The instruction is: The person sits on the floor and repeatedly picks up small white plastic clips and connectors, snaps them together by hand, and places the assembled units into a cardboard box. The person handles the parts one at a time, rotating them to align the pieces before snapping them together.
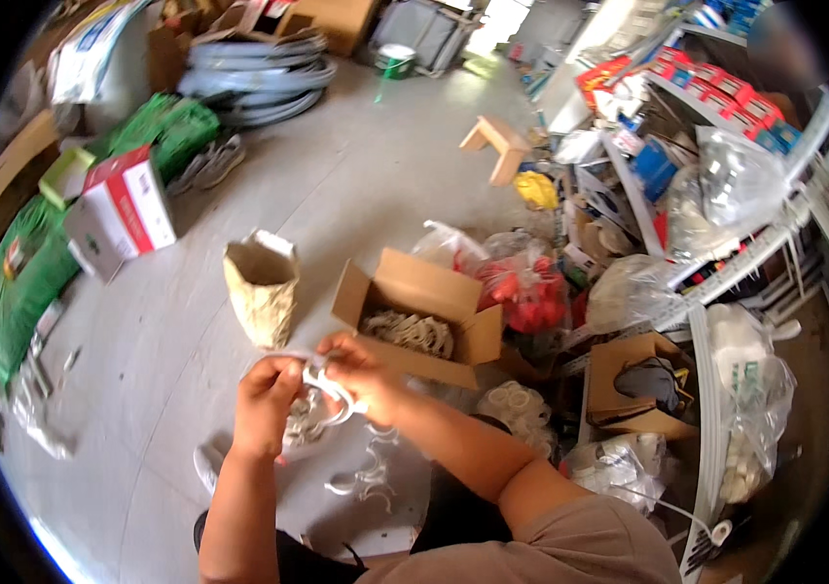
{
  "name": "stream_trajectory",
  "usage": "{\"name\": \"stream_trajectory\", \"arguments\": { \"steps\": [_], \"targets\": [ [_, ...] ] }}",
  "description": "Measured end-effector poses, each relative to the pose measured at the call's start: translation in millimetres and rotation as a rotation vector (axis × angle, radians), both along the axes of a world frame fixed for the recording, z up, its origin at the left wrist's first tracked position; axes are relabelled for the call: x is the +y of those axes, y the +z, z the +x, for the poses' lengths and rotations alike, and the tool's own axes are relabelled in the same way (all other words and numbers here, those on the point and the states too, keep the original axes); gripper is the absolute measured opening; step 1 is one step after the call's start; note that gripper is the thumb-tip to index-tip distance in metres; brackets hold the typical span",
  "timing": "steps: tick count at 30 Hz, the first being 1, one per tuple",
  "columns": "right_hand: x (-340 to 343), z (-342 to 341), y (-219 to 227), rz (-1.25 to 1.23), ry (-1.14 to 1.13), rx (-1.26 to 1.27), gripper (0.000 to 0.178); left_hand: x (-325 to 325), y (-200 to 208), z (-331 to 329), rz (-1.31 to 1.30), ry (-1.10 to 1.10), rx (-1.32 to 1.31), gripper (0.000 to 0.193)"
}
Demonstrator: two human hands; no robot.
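Observation:
My left hand (267,401) is closed in a pinch, thumb against fingers, at one side of a white curved plastic pipe clip (344,401). From the other side my right hand (361,375) grips the same clip, its fingers bent round it. Below my hands, several loose white pipe clips (368,475) lie on a pale surface between my legs. A clump of similar white pieces (304,419) sits just under my left hand, partly covered by it. Beyond my hands stands an open cardboard box (478,341) with many off-white clips inside.
An open brown paper bag (261,292) stands left of the box. Red items in clear plastic (526,287) lie behind it. Crowded shelving (706,409) runs along the right. Coiled grey hose (259,78), green sacks (20,277) and a small wooden stool (500,146) are farther off.

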State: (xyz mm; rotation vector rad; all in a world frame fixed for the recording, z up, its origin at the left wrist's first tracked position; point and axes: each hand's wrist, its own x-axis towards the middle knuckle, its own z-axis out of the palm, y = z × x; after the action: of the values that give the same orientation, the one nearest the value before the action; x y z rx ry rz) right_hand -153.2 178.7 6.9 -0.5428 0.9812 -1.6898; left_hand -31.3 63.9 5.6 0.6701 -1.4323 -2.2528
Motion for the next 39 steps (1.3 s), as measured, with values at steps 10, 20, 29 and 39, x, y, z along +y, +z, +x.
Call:
{"name": "stream_trajectory", "arguments": {
  "steps": [10, 20, 29, 39],
  "targets": [
    [16, -5, -1, -0.025, 0.002, 0.101, 0.016, 9, 6, -9, 0.141, -0.115, 0.038, 0.007],
    [11, 1, 1, 0.01, -0.032, 0.166, 0.022, 8, -1, -9, 0.197, -0.052, 0.223, 0.007],
    [7, -2, -8, -0.059, 0.016, 0.217, 0.025, 2, -3, -10, 0.306, -0.039, 0.226, 0.009],
    [7, -6, -4, -0.025, -0.033, 0.141, 0.027, 7, 15, -15, 0.347, 0.078, 0.249, 0.012]
  ]
}}
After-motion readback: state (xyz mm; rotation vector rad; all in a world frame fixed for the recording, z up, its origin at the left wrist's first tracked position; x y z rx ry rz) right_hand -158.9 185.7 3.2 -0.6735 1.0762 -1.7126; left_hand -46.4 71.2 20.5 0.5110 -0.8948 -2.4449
